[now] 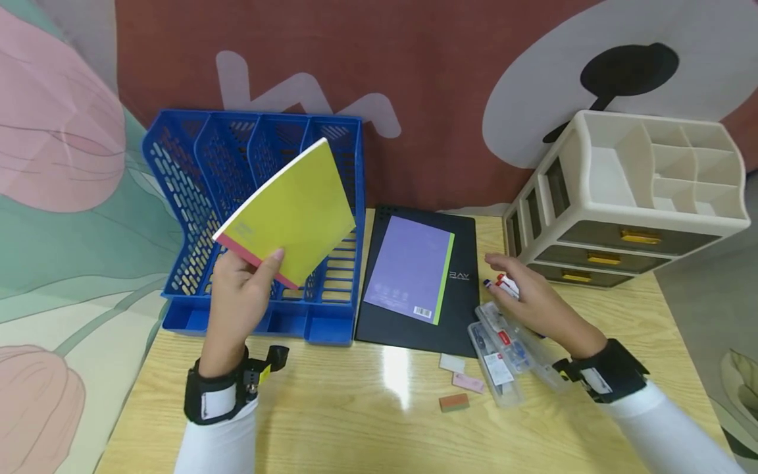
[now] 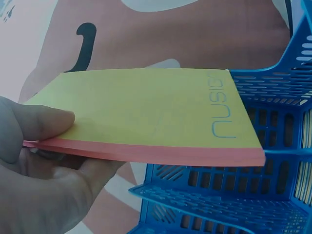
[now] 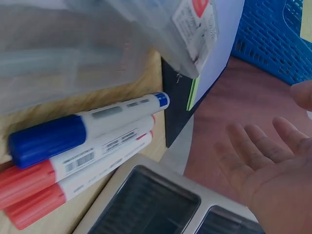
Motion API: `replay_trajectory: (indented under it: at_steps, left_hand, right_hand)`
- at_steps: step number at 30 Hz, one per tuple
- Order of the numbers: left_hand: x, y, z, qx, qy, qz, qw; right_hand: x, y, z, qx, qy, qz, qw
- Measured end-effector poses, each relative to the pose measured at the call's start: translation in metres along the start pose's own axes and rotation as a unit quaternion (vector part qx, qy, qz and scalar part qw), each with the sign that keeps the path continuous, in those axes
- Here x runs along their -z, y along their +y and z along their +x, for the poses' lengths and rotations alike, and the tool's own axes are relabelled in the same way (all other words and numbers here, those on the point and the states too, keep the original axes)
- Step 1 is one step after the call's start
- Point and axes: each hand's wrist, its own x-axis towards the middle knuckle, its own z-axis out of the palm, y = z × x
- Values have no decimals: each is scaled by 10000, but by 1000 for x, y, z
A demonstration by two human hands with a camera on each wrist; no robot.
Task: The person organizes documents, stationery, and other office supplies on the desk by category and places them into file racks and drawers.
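My left hand (image 1: 238,289) pinches a yellow notebook (image 1: 296,214) by its pink spine, thumb on the cover and fingers beneath. The notebook is tilted above a blue file rack (image 1: 177,289) with several upright compartments. In the left wrist view, the notebook (image 2: 146,107) shows its yellow cover and pink spine (image 2: 195,153). My right hand (image 1: 529,296) hovers over the right side of the table with fingers loosely extended, holding nothing. Close by it lie markers (image 1: 508,286), one with a blue cap (image 3: 46,140) and two with red caps (image 3: 36,204).
A purple notebook (image 1: 408,270) lies on a black folder (image 1: 379,326). Clear plastic cases (image 1: 494,368) sit on the table near erasers, one of them orange and green (image 1: 454,403). A white drawer unit (image 1: 583,191) with yellow handles stands at the right.
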Motion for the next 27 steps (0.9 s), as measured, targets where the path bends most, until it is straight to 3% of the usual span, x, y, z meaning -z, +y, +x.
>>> replay_trajectory:
  at_steps: [6,17,27]
  left_hand:
    - [-4,-2,3,290,218,-180,9992]
    - [-40,-17,14,905,516,-551,9930]
    - [-68,-42,23,1116,853,-610,9882]
  right_hand:
    - [4,6,-9,145,89,48,9998]
    - [6,11,-20,132,34,-162,9998]
    - [9,11,-29,139,267,-349,9989]
